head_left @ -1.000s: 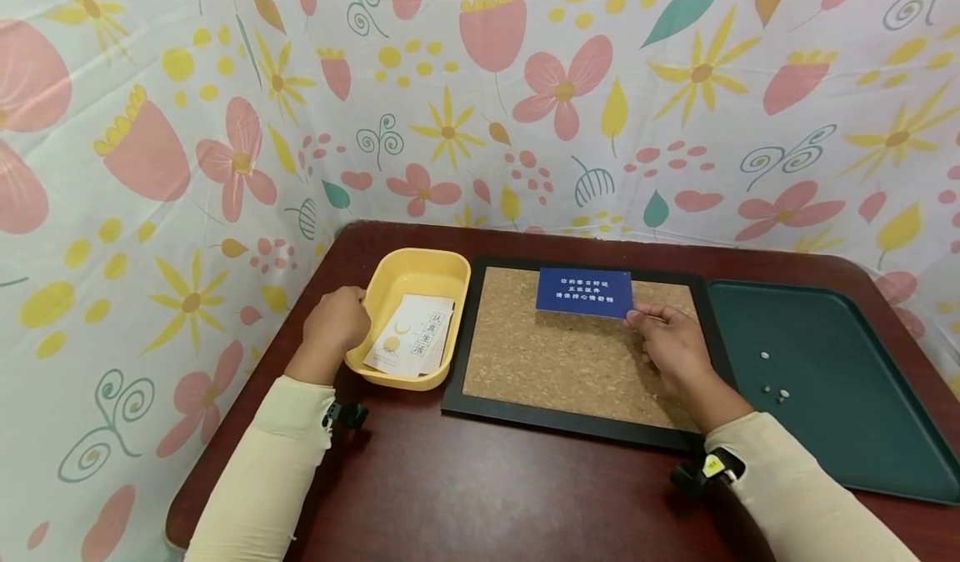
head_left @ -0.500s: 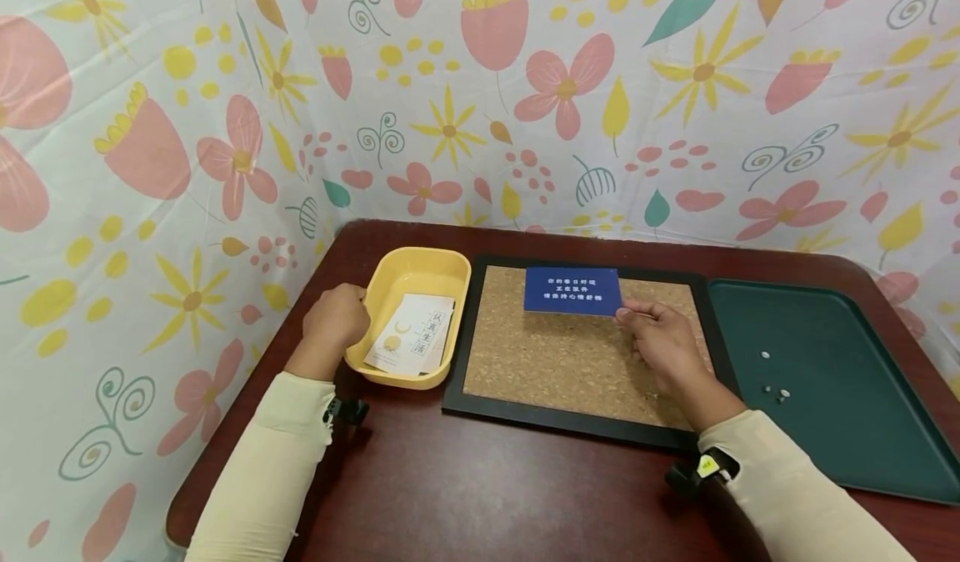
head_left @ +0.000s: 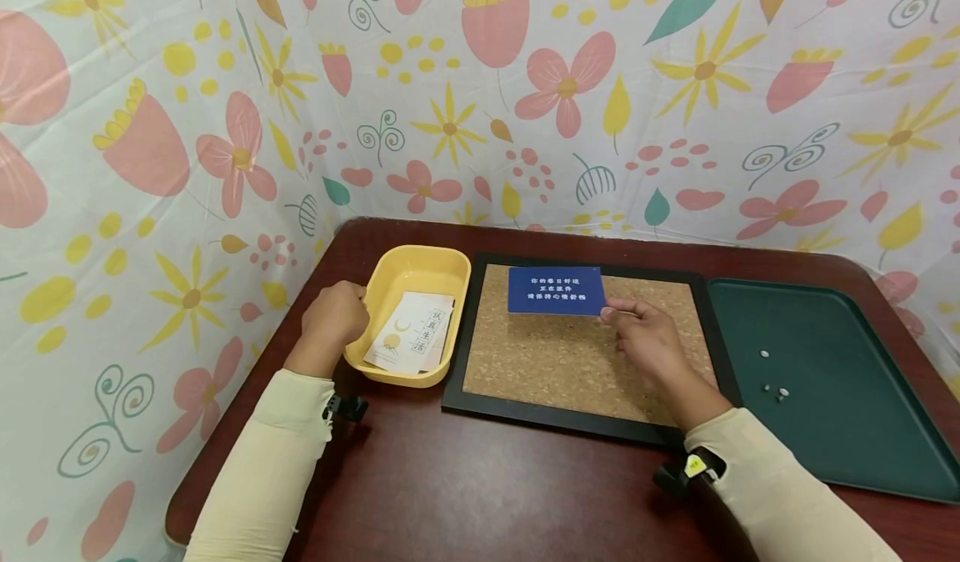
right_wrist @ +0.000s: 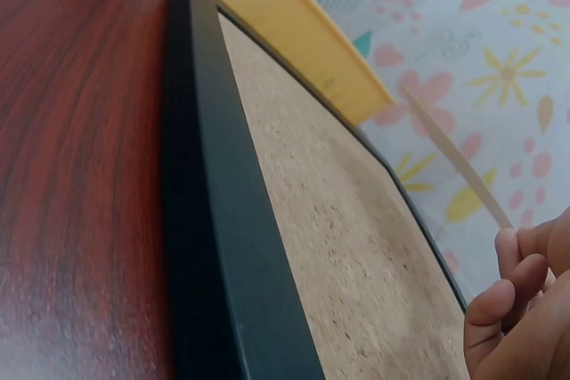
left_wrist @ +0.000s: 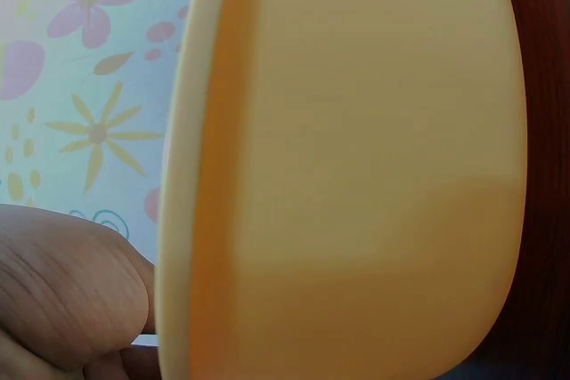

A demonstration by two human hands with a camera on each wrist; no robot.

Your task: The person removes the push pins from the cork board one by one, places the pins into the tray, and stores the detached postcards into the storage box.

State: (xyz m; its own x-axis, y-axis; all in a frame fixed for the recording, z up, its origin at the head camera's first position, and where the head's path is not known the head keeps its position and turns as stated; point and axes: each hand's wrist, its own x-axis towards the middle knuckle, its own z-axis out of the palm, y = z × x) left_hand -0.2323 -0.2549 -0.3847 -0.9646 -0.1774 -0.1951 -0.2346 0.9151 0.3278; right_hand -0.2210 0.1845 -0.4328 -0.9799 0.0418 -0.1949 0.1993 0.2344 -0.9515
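Between thumb and fingers, my right hand (head_left: 647, 341) pinches the right end of a blue card (head_left: 556, 290) with white Chinese characters. The card is held over the upper part of a cork board (head_left: 562, 370) in a black frame; in the right wrist view the card (right_wrist: 463, 162) appears edge-on, raised above the cork. My left hand (head_left: 335, 316) grips the left rim of a yellow plastic basin (head_left: 408, 378). White cards (head_left: 411, 333) lie inside it, the top one printed with a crescent moon and characters. In the left wrist view the basin's outer wall (left_wrist: 374, 149) fills most of the picture.
A dark green tray (head_left: 832, 362) stands right of the board, with several small pushpins (head_left: 783, 393) on it. All of this is on a dark red wooden table (head_left: 480, 487). A flower-patterned curtain (head_left: 570, 162) closes off the back and left.
My right hand has carried the blue card leftward over the cork board. The left hand stays at the basin's rim, and the basin has not moved.
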